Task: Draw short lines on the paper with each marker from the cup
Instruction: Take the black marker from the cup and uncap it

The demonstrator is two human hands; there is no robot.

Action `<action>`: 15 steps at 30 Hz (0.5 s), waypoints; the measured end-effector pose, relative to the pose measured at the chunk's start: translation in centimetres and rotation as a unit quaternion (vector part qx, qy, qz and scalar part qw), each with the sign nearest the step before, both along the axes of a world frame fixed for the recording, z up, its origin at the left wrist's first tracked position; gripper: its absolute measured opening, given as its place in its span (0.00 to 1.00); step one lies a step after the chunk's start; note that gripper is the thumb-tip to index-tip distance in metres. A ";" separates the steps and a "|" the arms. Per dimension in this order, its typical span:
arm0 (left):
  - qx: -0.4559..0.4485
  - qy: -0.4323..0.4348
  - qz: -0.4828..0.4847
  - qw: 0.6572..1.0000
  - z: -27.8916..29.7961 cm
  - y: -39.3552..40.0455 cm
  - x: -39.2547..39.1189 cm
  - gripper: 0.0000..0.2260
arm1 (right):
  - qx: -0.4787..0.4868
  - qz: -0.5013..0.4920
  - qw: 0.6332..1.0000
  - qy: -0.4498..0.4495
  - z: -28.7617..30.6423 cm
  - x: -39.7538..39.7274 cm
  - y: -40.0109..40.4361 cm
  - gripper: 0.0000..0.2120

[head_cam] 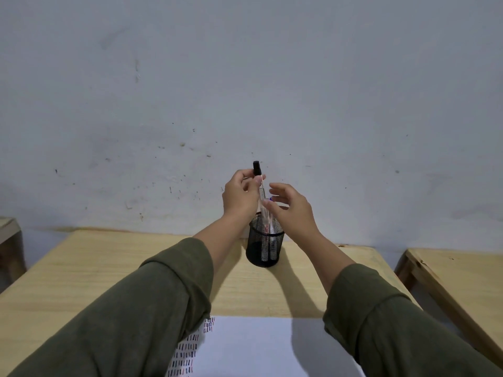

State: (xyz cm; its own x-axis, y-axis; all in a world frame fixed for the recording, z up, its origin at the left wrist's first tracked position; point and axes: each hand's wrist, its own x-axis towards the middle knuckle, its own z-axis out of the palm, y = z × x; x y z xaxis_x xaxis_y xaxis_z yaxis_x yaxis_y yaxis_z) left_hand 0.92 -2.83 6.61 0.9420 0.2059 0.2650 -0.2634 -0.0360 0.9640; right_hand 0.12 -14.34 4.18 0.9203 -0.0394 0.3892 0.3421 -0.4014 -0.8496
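My desk (114,270) fills the lower frame, with the paper (253,346) at the bottom edge, short lines down its left side. The mesh cup (264,247) stands mid-frame at the far edge. My left hand (239,197) pinches a black-capped marker (260,186) just under the cap; its long axis runs near upright, lower end in the cup. My right hand (292,206) hovers beside it, fingers spread, holding nothing, nearer the barrel.
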 end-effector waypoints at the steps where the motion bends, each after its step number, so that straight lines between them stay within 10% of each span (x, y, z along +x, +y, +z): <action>1: -0.028 -0.003 -0.006 1.000 0.6 0.0 -0.4 0.03 | -0.001 0.008 1.000 0.000 0.4 -0.3 0.3 0.18; 8: -0.234 0.032 -0.069 0.969 3.4 2.0 -4.4 0.11 | 0.086 0.057 0.994 0.022 4.9 -5.1 0.9 0.12; 15: -0.221 0.055 -0.056 0.972 2.7 3.8 -10.2 0.04 | 0.314 0.121 0.938 0.085 7.9 -11.1 0.8 0.07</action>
